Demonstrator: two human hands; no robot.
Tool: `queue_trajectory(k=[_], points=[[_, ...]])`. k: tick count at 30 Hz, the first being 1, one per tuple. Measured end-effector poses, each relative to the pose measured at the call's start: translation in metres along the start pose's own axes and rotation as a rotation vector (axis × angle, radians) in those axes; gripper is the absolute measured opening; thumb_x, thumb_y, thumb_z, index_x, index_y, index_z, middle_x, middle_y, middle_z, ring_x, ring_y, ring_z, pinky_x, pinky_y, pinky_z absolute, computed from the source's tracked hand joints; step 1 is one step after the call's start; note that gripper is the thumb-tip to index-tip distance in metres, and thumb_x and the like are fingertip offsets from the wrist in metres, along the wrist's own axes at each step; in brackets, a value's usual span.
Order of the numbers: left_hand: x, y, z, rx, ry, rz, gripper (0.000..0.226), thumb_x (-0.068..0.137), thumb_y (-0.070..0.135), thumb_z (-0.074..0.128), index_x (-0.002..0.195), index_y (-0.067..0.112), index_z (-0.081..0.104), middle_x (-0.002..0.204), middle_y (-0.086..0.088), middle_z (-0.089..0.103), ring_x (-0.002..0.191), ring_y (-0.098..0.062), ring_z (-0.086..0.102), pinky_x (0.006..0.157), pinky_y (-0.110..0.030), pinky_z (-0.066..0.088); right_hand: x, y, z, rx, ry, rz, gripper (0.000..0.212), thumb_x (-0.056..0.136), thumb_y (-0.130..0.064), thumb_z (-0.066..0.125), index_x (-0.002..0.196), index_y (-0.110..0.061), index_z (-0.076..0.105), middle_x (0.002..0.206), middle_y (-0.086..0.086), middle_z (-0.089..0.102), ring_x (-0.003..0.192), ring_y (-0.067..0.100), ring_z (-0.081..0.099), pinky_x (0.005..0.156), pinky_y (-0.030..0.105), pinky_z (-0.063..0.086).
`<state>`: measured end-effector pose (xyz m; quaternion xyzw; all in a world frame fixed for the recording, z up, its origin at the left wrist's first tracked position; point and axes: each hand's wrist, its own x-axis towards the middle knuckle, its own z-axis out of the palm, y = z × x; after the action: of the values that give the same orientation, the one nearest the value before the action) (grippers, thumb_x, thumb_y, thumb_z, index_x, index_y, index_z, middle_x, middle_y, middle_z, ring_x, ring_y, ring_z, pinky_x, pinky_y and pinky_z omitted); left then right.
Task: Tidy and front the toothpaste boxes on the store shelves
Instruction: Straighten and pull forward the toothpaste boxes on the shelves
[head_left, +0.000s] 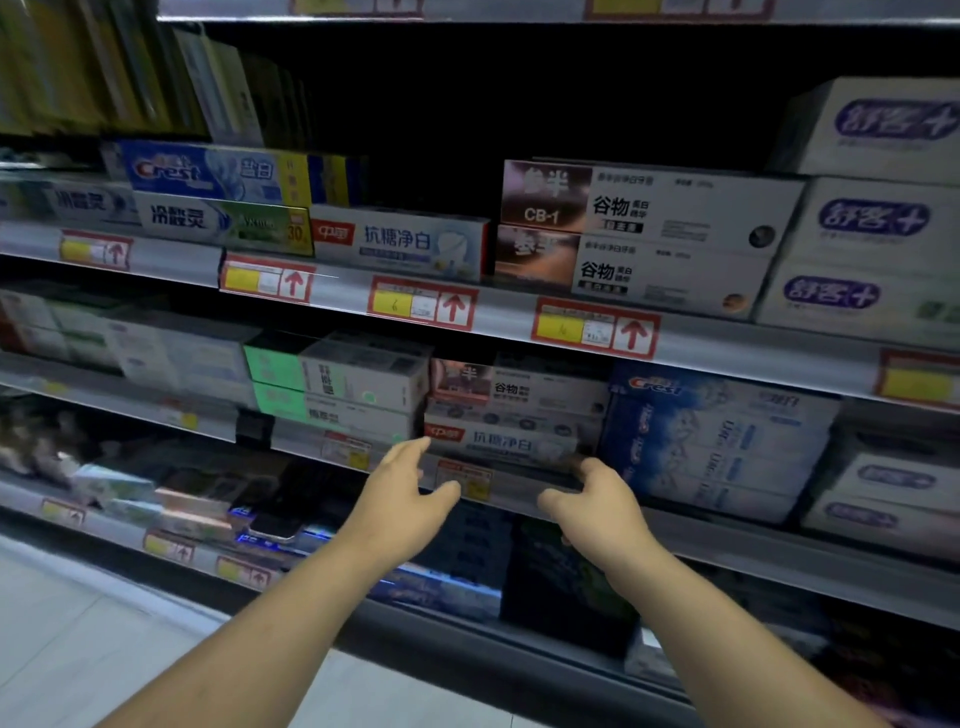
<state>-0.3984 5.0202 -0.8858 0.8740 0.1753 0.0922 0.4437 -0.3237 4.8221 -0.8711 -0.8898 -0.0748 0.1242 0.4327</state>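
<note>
A white toothpaste box with a red logo and blue characters (506, 442) lies at the front of the middle shelf, under a brown-and-white box (519, 387). My left hand (402, 486) is spread open just below the box's left end. At its right end sits my right hand (589, 499), fingers curled at the corner; I cannot tell whether they grip it. An identical white box (400, 240) lies on the shelf above.
Blue Crest boxes (717, 441) are stacked right of the white box, and green-and-white boxes (337, 387) stand to its left. The shelf rail (509, 317) above carries red-and-yellow price tags. Lower shelves hold dark boxes (566, 587). Pale floor (78, 639) lies at lower left.
</note>
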Motion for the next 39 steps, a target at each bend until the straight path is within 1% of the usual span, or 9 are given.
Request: queue_trajectory(k=[3, 7, 13, 15, 19, 22, 26, 34, 39], points=[[0.013, 0.005, 0.004, -0.131, 0.03, -0.11, 0.076, 0.098, 0.038, 0.063, 0.16, 0.024, 0.022, 0.154, -0.004, 0.043, 0.133, -0.02, 0.048, 0.099, -0.03, 0.04, 0.005, 0.0, 0.002, 0.031, 0.04, 0.034, 0.061, 0.094, -0.026, 0.065, 0.147, -0.008, 0.041, 0.119, 0.009, 0.063, 0.096, 0.028, 0.066, 0.074, 0.035, 0.053], [0.027, 0.006, 0.011, -0.245, 0.046, -0.183, 0.084, 0.095, 0.042, 0.065, 0.161, 0.024, 0.017, 0.164, 0.0, 0.027, 0.145, -0.027, 0.038, 0.116, -0.043, 0.035, 0.008, -0.003, 0.005, 0.132, 0.096, 0.092, 0.02, 0.091, -0.022, 0.066, 0.098, -0.015, 0.049, 0.101, 0.01, 0.064, 0.09, 0.027, 0.065, 0.085, 0.048, 0.058], [0.031, 0.015, 0.012, -0.432, 0.103, -0.195, 0.106, 0.071, 0.051, 0.075, 0.159, 0.022, 0.024, 0.16, 0.013, 0.023, 0.137, -0.026, 0.047, 0.112, -0.046, 0.041, 0.004, -0.01, 0.001, 0.282, 0.134, 0.107, 0.022, 0.091, -0.014, 0.059, 0.086, -0.023, 0.04, 0.097, 0.008, 0.069, 0.083, 0.021, 0.072, 0.07, 0.039, 0.058], [0.03, 0.019, 0.012, -0.457, 0.205, -0.132, 0.074, 0.089, 0.03, 0.071, 0.154, 0.019, 0.037, 0.147, 0.014, 0.032, 0.126, -0.022, 0.054, 0.101, -0.039, 0.043, 0.002, -0.011, -0.001, 0.314, 0.138, 0.102, 0.017, 0.094, -0.014, 0.057, 0.099, -0.021, 0.042, 0.098, 0.008, 0.07, 0.079, 0.017, 0.073, 0.073, 0.037, 0.058], [0.021, 0.028, -0.001, -0.42, 0.433, 0.01, 0.03, 0.096, 0.021, 0.065, 0.126, 0.023, 0.062, 0.126, 0.011, 0.052, 0.098, 0.003, 0.056, 0.082, -0.023, 0.044, -0.006, -0.016, -0.005, 0.374, 0.134, 0.065, 0.063, 0.098, -0.015, 0.056, 0.156, -0.015, 0.031, 0.108, 0.01, 0.071, 0.076, 0.013, 0.073, 0.066, 0.028, 0.057], [0.008, 0.03, -0.01, -0.412, 0.552, 0.046, 0.017, 0.096, 0.023, 0.063, 0.111, 0.024, 0.071, 0.112, 0.012, 0.061, 0.097, -0.001, 0.06, 0.087, -0.027, 0.051, -0.018, -0.024, -0.008, 0.416, 0.186, -0.002, 0.048, 0.097, -0.007, 0.054, 0.14, -0.026, 0.047, 0.103, 0.003, 0.068, 0.076, 0.017, 0.072, 0.071, 0.04, 0.061], [-0.006, 0.035, -0.026, -0.458, 0.711, 0.05, 0.015, 0.096, 0.023, 0.059, 0.093, 0.023, 0.073, 0.103, 0.01, 0.066, 0.088, 0.005, 0.06, 0.071, -0.007, 0.043, -0.038, -0.04, -0.011, 0.46, 0.173, -0.088, 0.046, 0.088, 0.01, 0.048, 0.101, -0.032, 0.061, 0.096, 0.001, 0.065, 0.07, 0.019, 0.07, 0.069, 0.041, 0.059], [-0.014, 0.042, -0.069, -0.729, 0.926, 0.117, 0.028, 0.096, 0.03, 0.055, 0.075, 0.011, 0.056, 0.086, -0.01, 0.065, 0.074, -0.015, 0.059, 0.063, -0.031, 0.046, -0.067, -0.072, -0.005, 0.527, 0.157, -0.349, 0.068, 0.087, 0.016, 0.046, 0.134, -0.032, 0.061, 0.103, 0.003, 0.069, 0.057, 0.013, 0.061, 0.049, 0.02, 0.05], [-0.016, 0.054, -0.102, -0.861, 1.005, 0.18, 0.02, 0.093, 0.034, 0.058, 0.085, 0.025, 0.074, 0.095, -0.002, 0.074, 0.09, -0.014, 0.07, 0.078, -0.033, 0.056, -0.072, -0.102, -0.001, 0.528, 0.172, -0.531, 0.073, 0.089, 0.014, 0.049, 0.14, -0.038, 0.056, 0.122, -0.012, 0.06, 0.074, 0.033, 0.064, 0.065, 0.025, 0.059]])
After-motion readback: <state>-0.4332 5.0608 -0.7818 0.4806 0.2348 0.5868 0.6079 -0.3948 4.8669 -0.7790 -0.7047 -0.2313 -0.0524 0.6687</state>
